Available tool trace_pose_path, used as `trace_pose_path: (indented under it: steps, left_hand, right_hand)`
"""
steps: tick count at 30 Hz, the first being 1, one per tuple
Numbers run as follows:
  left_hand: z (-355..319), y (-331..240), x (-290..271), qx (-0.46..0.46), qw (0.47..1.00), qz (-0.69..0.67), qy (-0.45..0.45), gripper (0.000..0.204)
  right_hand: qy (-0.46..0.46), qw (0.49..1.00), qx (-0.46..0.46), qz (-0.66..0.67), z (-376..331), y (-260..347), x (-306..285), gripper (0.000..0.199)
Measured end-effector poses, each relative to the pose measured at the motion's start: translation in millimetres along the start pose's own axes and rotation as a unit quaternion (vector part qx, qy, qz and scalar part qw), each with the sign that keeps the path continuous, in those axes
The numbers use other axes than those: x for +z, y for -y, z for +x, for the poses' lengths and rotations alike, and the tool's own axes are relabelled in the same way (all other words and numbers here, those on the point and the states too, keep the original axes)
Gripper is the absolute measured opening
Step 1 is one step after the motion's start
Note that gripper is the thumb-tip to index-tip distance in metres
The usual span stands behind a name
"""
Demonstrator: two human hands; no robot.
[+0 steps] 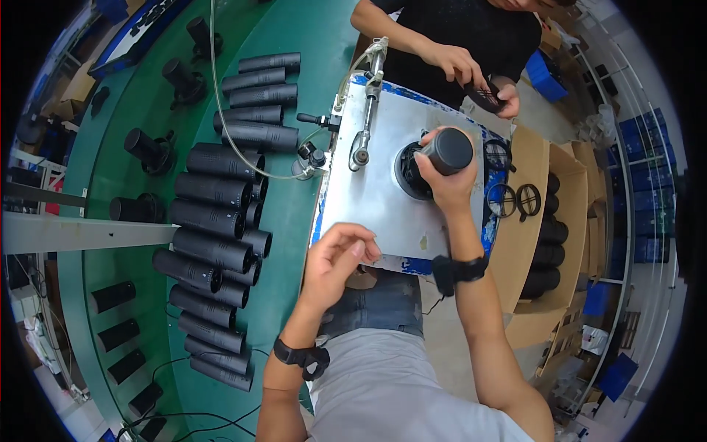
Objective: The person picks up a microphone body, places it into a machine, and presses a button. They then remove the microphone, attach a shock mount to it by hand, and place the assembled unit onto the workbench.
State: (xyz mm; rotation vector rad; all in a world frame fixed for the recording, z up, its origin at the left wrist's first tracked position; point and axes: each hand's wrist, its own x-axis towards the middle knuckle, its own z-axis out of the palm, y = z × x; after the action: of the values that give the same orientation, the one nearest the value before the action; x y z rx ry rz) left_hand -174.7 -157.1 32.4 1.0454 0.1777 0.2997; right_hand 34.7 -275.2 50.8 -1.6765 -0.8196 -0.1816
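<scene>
Over the plate (368,210), right hand (448,183) grips cylinder (451,149); left (337,261) curls.

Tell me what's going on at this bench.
The person's right hand grips a smooth black cylinder over a flat silver metal plate. The left hand is by the plate's near edge, fingers loosely curled, nothing visible in it. Opposite, a co-worker's hands hold a thin round black part. Black cylindrical tubes lie in rows on the green surface.

The cylinder (451,149) is showing black, the plate (375,210) silvery with patchy blue-and-white edging (415,266), the table (283,214) green, the carton (529,163) brown.
</scene>
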Motion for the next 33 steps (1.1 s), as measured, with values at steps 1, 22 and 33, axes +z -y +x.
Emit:
trace_pose_path:
  steps: [1, 22, 33]
  left_hand:
    - [7, -6, -4, 0.000, 1.000, 0.003, -0.009, 0.017]
    - [208, -15, -120, -0.038, 0.700, 0.713, -0.002, 0.050]
    - [21, -125, 28, 0.378, 0.800, 0.456, 0.096, 0.108]
  right_hand:
    - [-0.040, 0.998, 0.037, 0.037, -4, -16, 0, 0.037]
    - [-0.221, 0.968, 0.058, -0.100, -4, -5, 32, 0.041]
    - [0.000, 0.967, 0.053, 0.248, 11, 214, -18, 0.065]
